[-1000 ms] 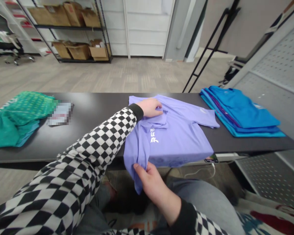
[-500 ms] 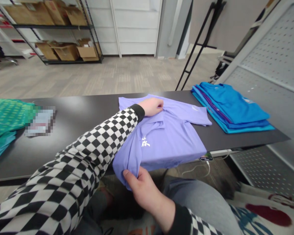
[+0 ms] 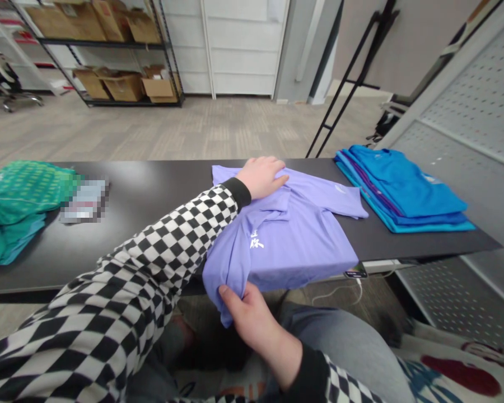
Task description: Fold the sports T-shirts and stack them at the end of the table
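Right hand (image 3: 257, 320): closed narrowly on a gathered fold at the near corner of a lavender short-sleeved T-shirt (image 3: 306, 240), thumb on top, remaining fingers largely hidden behind the cloth. That corner hangs past the near edge of a black desk (image 3: 163, 173). A black-and-white checkered sleeve (image 3: 163, 252) crosses the desk's near left area and covers the shirt's left side. Left hand (image 3: 261, 178): open and flat, resting on the shirt's upper part near the far edge of the desk, not gripping.

The shirt lies folded over on itself near the desk's middle, with one sleeve extending toward the right. White characters on it are partly obscured and hard to read. A small dark device (image 3: 356, 272) sits at the near edge, too small to identify.

Toward the right end lies a stack of folded blue garments (image 3: 403, 193). Toward the left end lie a pixelated, unreadable flat item (image 3: 85, 202) and a crumpled green garment (image 3: 25, 196), the latter cut off by the frame.
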The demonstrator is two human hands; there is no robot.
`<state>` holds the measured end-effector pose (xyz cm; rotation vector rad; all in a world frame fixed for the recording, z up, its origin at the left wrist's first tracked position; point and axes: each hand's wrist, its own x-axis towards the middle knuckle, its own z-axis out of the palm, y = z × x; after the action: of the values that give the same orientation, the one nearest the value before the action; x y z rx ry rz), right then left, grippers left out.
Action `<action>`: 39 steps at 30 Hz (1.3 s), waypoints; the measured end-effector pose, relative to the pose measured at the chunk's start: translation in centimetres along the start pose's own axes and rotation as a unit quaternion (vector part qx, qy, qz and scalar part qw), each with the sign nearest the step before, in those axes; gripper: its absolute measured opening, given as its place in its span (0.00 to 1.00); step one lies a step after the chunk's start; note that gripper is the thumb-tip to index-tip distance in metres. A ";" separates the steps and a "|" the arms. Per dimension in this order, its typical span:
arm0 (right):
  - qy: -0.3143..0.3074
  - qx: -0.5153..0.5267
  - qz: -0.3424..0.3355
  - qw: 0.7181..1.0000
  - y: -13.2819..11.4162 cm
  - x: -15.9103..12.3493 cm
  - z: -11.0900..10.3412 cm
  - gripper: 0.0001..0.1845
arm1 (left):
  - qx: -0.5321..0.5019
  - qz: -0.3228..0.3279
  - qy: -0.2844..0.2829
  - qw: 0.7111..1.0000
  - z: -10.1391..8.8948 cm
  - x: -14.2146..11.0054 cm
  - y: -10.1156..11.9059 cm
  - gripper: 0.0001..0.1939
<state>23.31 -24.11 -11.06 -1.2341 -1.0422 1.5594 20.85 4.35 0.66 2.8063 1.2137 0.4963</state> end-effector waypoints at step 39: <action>0.125 -0.163 -0.106 0.973 -2.2 -2.1 -5.4 0.32 | -0.012 -0.074 -0.140 0.987 1.3 -5.0 -8.8 0.39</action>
<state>29.14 -24.97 -9.24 -1.4434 -1.2488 1.0653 11.89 6.96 -3.43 2.6237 1.3284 0.1020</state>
